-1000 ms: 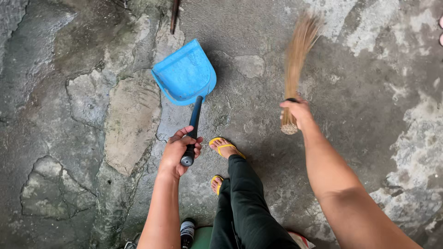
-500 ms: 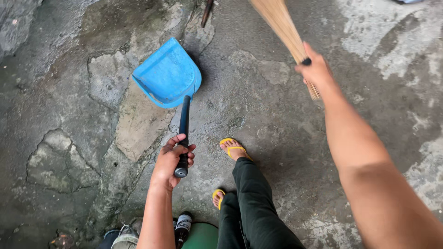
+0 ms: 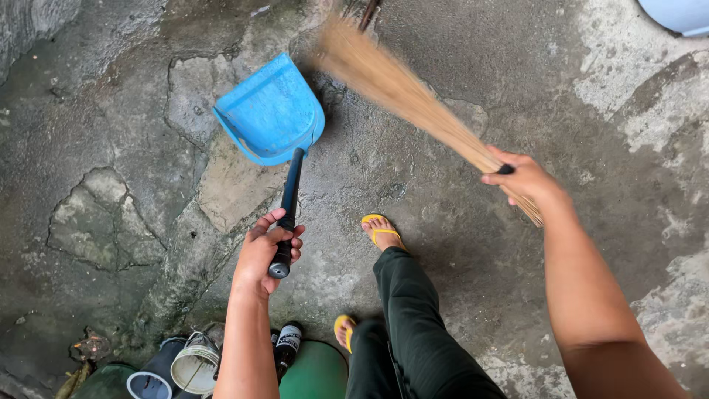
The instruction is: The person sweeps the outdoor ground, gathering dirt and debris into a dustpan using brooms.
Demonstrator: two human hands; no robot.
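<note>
**Dustpan Down, Broom Angled Across Cracked Concrete**

Cracked, damp concrete floor (image 3: 458, 281) filling the view, with raised patch edges at 9 and 10 o'clock and open, bare ground from 1 to 4 o'clock. Pale blue tub rim (image 3: 683, 13) cutting in at the 1 o'clock corner. Straw broom (image 3: 413, 96) slanting from 3 o'clock up toward 12, bristle tips blurred just beside the pan's upper right edge. Blue dustpan (image 3: 269, 111) lying flat at 11 o'clock, mouth facing away, black handle running back toward centre. Right hand (image 3: 526, 177) closed tight around the broom's bound neck. Left hand (image 3: 266, 251) wrapped around the handle's end, fingers curled shut. Yellow sandal (image 3: 378, 230) planted at centre, near the handle. Cans and a bottle (image 3: 286, 347) crowding the 7 o'clock edge.
</note>
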